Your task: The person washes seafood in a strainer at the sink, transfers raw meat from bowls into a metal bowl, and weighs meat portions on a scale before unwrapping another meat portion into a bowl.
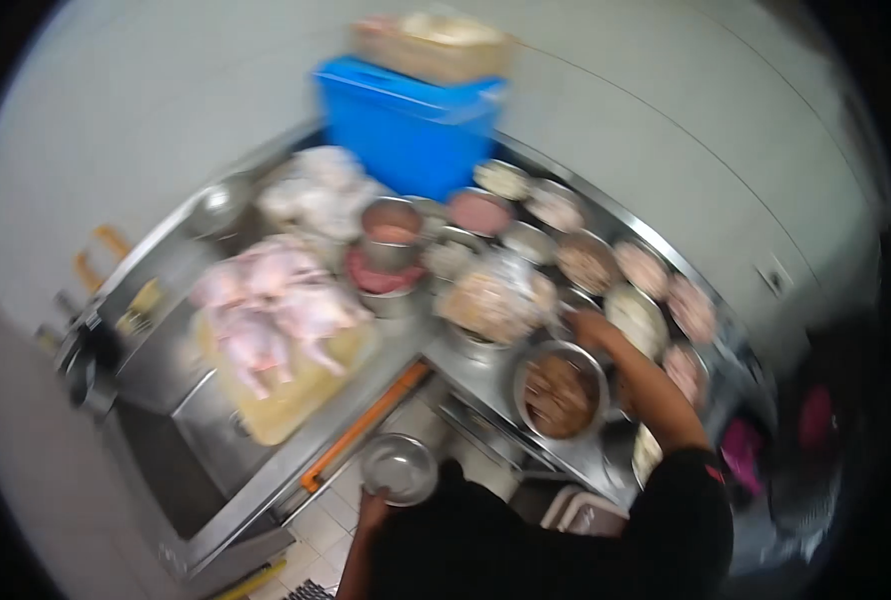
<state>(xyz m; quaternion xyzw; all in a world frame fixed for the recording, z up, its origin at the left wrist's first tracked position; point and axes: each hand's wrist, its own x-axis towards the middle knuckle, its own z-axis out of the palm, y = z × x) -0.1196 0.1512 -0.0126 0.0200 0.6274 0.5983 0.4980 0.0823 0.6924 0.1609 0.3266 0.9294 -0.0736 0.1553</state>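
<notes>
Near the body, my left hand (374, 508) holds an empty-looking round metal bowl (399, 469) by its lower left rim, in front of the counter edge. My right hand (588, 328) reaches over the counter among the bowls; its fingers are blurred and partly hidden. Just below it stands a metal bowl of brown food (561, 393). To its left a clear plastic bag of pale orange food (496, 300) rests on a container.
Raw poultry (281, 300) lies on a yellowish cutting board (276, 418) beside a sink (181, 450). A blue bin (411, 125) stands at the back corner. Several metal bowls of food line the right counter. An orange bar (366, 425) runs along the front edge.
</notes>
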